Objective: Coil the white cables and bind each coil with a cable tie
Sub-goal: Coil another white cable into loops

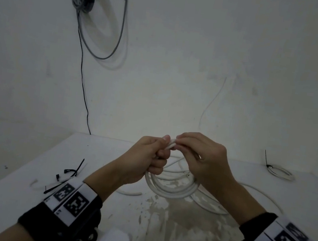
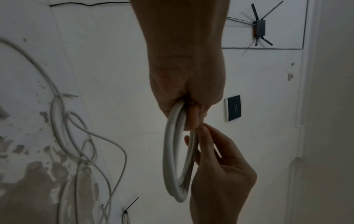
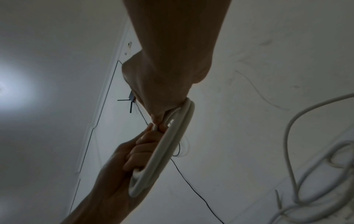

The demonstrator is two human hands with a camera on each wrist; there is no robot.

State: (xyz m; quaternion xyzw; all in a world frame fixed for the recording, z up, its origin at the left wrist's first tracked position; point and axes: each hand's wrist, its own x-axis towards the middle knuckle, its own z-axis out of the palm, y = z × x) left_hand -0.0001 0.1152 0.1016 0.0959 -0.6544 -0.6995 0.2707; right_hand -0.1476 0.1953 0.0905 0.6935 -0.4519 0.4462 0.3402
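Two hands met above the table (image 1: 25,167): the left hand (image 1: 144,159) had its fingers curled round the white coil (image 1: 171,189), whose loops hung toward six o'clock, while the right hand (image 1: 200,156) pinched the strand at the coil's top, touching the left fingertips. Black cable ties (image 1: 71,171) lay at nine o'clock, nearer the left hand. Farther off, at two o'clock, sat a tied coil (image 1: 280,172); what the right fingertips pinched was hard to make out.

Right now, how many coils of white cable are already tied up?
1: a small white cable coil with a black cable tie lies at the table's far right. The held coil shows no tie.
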